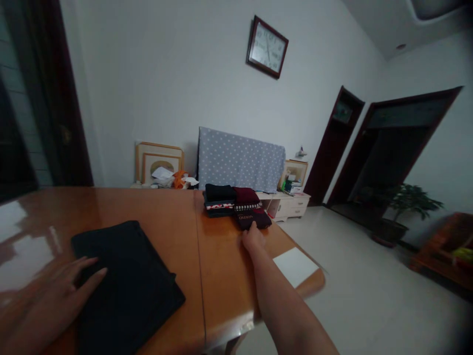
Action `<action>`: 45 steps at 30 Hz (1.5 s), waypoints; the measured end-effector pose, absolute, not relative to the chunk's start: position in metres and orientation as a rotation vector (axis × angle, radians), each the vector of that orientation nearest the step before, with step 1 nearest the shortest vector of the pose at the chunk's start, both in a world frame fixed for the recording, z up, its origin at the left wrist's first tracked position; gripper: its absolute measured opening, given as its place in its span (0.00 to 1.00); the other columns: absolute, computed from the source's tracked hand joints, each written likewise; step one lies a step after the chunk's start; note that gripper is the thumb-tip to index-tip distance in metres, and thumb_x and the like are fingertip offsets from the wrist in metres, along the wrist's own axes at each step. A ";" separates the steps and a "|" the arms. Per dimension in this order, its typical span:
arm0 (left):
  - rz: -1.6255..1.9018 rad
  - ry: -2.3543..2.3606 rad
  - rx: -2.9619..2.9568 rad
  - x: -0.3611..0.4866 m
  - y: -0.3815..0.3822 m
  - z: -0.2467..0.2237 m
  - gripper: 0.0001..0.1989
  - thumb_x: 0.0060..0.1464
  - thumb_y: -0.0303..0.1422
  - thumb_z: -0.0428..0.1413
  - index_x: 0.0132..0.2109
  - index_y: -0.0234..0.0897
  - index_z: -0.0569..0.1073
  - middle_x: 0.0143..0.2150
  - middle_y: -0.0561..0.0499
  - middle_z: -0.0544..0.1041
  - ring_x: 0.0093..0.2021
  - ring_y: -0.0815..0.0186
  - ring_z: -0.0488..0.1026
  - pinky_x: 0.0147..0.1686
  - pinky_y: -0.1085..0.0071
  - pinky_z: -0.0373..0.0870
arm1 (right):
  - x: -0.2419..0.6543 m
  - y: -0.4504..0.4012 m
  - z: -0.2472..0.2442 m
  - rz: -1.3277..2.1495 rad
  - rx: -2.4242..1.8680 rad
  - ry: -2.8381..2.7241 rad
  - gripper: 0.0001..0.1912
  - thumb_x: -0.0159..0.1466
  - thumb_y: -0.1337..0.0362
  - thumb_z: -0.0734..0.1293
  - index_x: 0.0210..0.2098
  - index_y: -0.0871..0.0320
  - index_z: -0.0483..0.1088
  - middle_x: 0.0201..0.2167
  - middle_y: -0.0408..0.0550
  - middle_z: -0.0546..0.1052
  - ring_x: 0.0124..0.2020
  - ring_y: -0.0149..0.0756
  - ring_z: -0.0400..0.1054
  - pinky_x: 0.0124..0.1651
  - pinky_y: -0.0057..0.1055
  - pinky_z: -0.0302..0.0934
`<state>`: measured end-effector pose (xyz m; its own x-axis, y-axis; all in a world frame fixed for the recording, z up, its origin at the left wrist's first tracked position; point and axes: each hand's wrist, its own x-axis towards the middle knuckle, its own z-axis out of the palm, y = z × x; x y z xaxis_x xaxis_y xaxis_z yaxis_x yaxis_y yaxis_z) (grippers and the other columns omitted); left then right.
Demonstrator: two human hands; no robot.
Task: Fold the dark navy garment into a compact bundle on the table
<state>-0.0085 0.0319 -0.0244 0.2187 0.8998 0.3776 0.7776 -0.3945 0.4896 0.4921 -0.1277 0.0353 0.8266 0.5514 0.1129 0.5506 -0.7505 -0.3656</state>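
Dark folded trousers (pixel 125 286) lie on the wooden table at the left. My left hand (pixel 62 296) rests at their left side with fingers spread, thumb and fingertips over the cloth. My right hand (pixel 253 238) reaches across the table to a dark maroon folded garment (pixel 248 218) with pale lettering. Its fingers are curled at the garment's near edge, partly hidden from me. Behind this garment sits a pile of folded maroon clothes (pixel 246 195), one with black and white stripes. Against it on the left stands a pile of dark folded clothes (pixel 219 192).
The glossy wooden table (pixel 173 222) has a seam across it and a rounded right corner. A white sheet (pixel 295 266) lies near that corner. Beyond stand a cloth-covered panel (pixel 240 158), a white cabinet (pixel 291 207) and framed pictures (pixel 162 150). A potted plant (pixel 406 202) stands right.
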 end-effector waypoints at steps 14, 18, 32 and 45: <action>1.009 1.575 2.350 0.004 -0.012 0.006 0.30 0.57 0.48 0.45 0.57 0.32 0.71 0.62 0.38 0.68 0.64 0.50 0.63 0.63 0.54 0.60 | 0.494 -0.129 0.026 0.022 -2.594 -0.880 0.37 0.68 0.55 0.56 0.71 0.63 0.44 0.53 0.66 0.75 0.56 0.56 0.69 0.54 0.47 0.61; 1.010 1.605 2.344 0.002 -0.003 0.001 0.30 0.55 0.50 0.47 0.56 0.34 0.72 0.63 0.38 0.67 0.63 0.48 0.65 0.60 0.52 0.63 | 0.498 -0.127 0.023 -0.013 -2.590 -0.862 0.35 0.68 0.55 0.57 0.71 0.61 0.47 0.52 0.63 0.75 0.55 0.53 0.70 0.54 0.45 0.62; 0.977 1.685 2.292 0.007 -0.013 0.013 0.35 0.55 0.56 0.46 0.55 0.32 0.70 0.51 0.39 0.73 0.41 0.54 0.73 0.48 0.56 0.69 | 0.499 -0.127 0.021 -0.068 -2.583 -0.872 0.33 0.68 0.56 0.59 0.69 0.59 0.53 0.50 0.63 0.77 0.52 0.53 0.72 0.52 0.45 0.64; 0.998 1.662 2.268 0.008 -0.017 0.009 0.33 0.58 0.51 0.48 0.60 0.32 0.67 0.50 0.40 0.74 0.40 0.56 0.74 0.49 0.56 0.67 | 0.478 -0.134 0.031 -0.004 -2.524 -1.077 0.26 0.69 0.57 0.57 0.65 0.54 0.62 0.55 0.56 0.75 0.56 0.46 0.70 0.56 0.38 0.61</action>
